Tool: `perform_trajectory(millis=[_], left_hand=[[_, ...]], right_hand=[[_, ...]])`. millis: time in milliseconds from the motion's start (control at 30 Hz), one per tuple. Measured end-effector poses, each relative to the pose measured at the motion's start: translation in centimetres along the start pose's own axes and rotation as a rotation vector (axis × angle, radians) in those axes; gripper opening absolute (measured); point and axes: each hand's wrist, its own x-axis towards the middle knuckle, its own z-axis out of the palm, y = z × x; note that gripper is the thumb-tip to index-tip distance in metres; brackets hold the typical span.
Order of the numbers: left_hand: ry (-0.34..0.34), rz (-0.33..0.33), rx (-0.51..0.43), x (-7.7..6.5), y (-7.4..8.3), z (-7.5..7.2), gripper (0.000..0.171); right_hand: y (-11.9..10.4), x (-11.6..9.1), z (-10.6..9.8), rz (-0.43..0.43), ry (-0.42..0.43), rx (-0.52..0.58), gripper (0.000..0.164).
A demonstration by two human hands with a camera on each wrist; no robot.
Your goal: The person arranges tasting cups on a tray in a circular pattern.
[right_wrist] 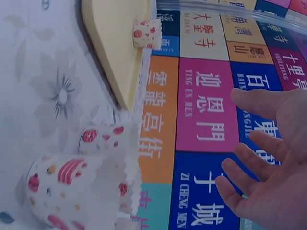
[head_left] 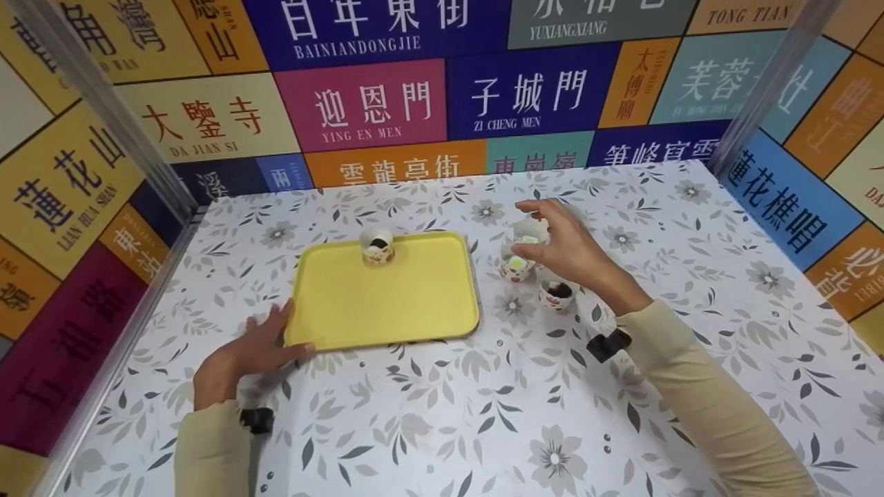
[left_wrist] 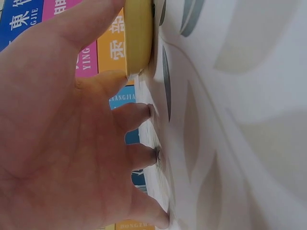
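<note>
A yellow tray (head_left: 387, 297) lies on the table, and one patterned paper baking cup (head_left: 378, 248) with something dark in it stands near its far edge. At the tray's near left corner is my left hand (head_left: 252, 348); its thumb and index finger touch the rim, while the other fingertips rest on the table in the left wrist view. To the tray's right stand three more cups: a pale-filled one (head_left: 529, 231), one with yellow and green inside (head_left: 516, 268), and one with dark contents (head_left: 556, 295). My right hand (head_left: 570, 248) hovers over them, thumb and fingers apart, holding nothing.
Flower-patterned sheeting covers the table (head_left: 428, 428). Upright panels with coloured place-name signs (head_left: 359, 103) stand along the back and both sides. Black straps with small devices (head_left: 608, 344) sit at both wrists.
</note>
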Motion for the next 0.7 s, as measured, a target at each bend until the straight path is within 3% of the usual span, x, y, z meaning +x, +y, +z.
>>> perform_trajectory(millis=[300, 467, 700], left_hand=[[0.001, 0.013, 0.002, 0.0, -0.1, -0.2, 0.113], [0.014, 0.037, 0.007, 0.0, 0.2, -0.2, 0.114], [0.01, 0.012, 0.013, -0.2, 0.1, -0.1, 0.114]], right_hand=[[3.4, -2.3, -1.2, -0.004, 0.081, 0.062, 0.064], [5.0, -3.3, -1.8, 0.114, 0.141, 0.097, 0.064], [7.2, -4.4, -3.1, 0.223, 0.133, 0.091, 0.078]])
